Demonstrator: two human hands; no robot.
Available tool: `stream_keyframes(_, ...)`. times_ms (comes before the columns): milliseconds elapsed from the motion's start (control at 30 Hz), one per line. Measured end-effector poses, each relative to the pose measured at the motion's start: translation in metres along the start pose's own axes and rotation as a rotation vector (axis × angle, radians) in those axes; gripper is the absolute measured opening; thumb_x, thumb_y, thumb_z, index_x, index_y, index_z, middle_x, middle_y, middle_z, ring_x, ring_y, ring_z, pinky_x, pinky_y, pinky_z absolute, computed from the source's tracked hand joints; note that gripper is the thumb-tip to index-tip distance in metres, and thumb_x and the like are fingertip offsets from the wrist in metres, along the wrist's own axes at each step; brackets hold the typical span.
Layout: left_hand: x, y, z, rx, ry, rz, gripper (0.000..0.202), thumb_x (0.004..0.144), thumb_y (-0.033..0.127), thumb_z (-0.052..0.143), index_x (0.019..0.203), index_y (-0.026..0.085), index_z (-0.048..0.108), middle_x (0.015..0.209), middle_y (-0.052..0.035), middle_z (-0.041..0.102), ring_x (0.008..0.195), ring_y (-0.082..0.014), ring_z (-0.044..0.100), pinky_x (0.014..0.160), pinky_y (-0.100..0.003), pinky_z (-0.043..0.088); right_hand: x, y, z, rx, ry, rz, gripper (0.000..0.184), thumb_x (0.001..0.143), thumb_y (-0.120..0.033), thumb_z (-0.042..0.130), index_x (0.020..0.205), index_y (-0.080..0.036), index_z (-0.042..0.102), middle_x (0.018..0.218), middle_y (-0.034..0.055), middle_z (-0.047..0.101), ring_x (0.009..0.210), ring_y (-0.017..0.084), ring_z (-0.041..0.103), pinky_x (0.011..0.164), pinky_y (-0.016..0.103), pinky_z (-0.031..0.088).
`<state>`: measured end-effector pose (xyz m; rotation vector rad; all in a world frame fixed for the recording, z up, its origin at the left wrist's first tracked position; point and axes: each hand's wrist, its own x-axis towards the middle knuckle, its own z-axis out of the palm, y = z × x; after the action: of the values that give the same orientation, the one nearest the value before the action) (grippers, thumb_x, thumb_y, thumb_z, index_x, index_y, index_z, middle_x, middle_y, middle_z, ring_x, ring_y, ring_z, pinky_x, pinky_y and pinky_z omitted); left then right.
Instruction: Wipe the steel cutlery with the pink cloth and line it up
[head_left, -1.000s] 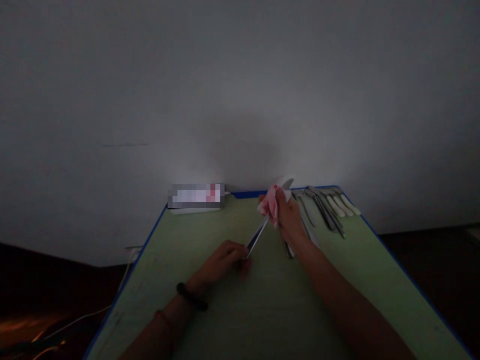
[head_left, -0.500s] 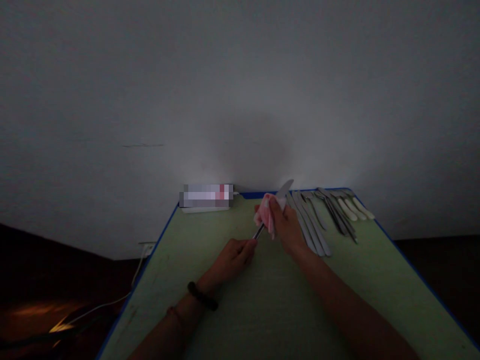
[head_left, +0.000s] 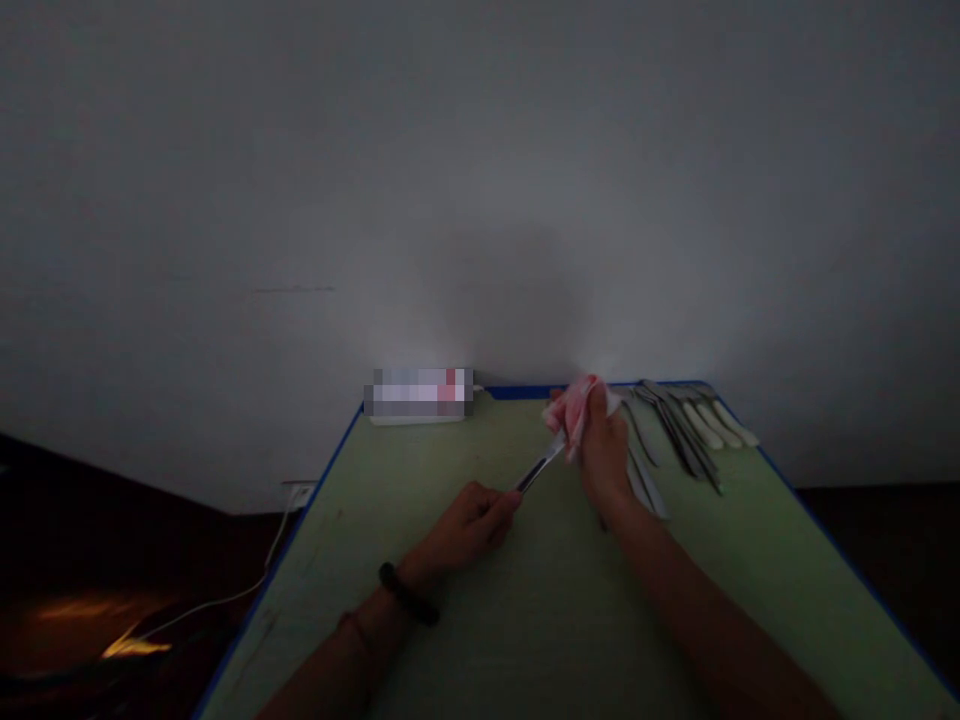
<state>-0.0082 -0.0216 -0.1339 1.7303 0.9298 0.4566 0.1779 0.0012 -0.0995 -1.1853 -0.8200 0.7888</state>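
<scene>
My left hand point(head_left: 469, 522) is closed on the handle end of a table knife point(head_left: 538, 469) that slants up to the right above the green table point(head_left: 420, 560). My right hand point(head_left: 604, 450) grips a pink cloth point(head_left: 574, 410) wrapped round the far part of the blade, so the blade tip is hidden inside it. A dark band sits on my left wrist.
Several knives point(head_left: 649, 485) lie side by side just right of my right hand. Further right, more cutlery point(head_left: 694, 425), some with pale handles, lies in a row near the far right corner. A white box point(head_left: 420, 395) rests at the far edge against the wall. A cable point(head_left: 217, 605) hangs off the left.
My right hand has slid the pink cloth further along the blade, away from my left hand, and now covers the tip that showed before. The left hand has barely moved.
</scene>
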Motion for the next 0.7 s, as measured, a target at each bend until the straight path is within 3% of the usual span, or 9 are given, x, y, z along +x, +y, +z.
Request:
stream_keyframes(200,0.004,-0.007,-0.001,-0.145,0.078,-0.053,0.061,0.087,0.065,0.04,0.048,0.018,0.042,0.042,0.0044,0.038,0.041,-0.0071,0.032,0.044,-0.024,0.023,-0.042,0.018,0.029,-0.06,-0.234,0.113,0.068,0.085,-0.071,0.035,0.068,-0.016,0.071,0.06,0.0085,0.068,0.054,0.018,0.064,0.055,0.027,0.049)
stream_keyframes(400,0.006,-0.011,-0.006,-0.263,-0.039,-0.054,0.063,0.088,0.067,0.027,0.043,0.023,0.03,0.035,0.0057,0.029,0.032,-0.008,0.03,0.04,-0.024,0.025,-0.023,0.007,0.019,0.063,-0.277,0.111,0.067,0.086,-0.07,0.036,0.075,-0.015,0.072,0.06,0.007,0.068,0.048,0.015,0.061,0.049,0.025,0.048)
stream_keyframes(500,0.006,-0.004,-0.001,-0.079,-0.017,-0.034,0.059,0.087,0.065,0.036,0.051,0.019,0.043,0.044,0.0037,0.041,0.04,-0.009,0.037,0.044,-0.023,0.027,-0.008,-0.002,0.01,0.079,-0.179,0.079,0.067,0.089,-0.067,0.031,0.075,-0.014,0.07,0.058,0.0064,0.067,0.047,0.014,0.06,0.046,0.023,0.047)
stream_keyframes(700,0.009,0.0,0.012,0.608,0.23,0.024,0.033,0.091,0.051,0.046,0.086,0.02,0.056,0.069,-0.003,0.061,0.057,-0.0169,0.054,0.054,-0.026,0.03,0.005,-0.006,0.003,-0.07,-0.083,0.053,0.066,0.089,-0.067,0.031,0.065,-0.015,0.063,0.052,0.0052,0.063,0.041,0.013,0.055,0.041,0.024,0.042)
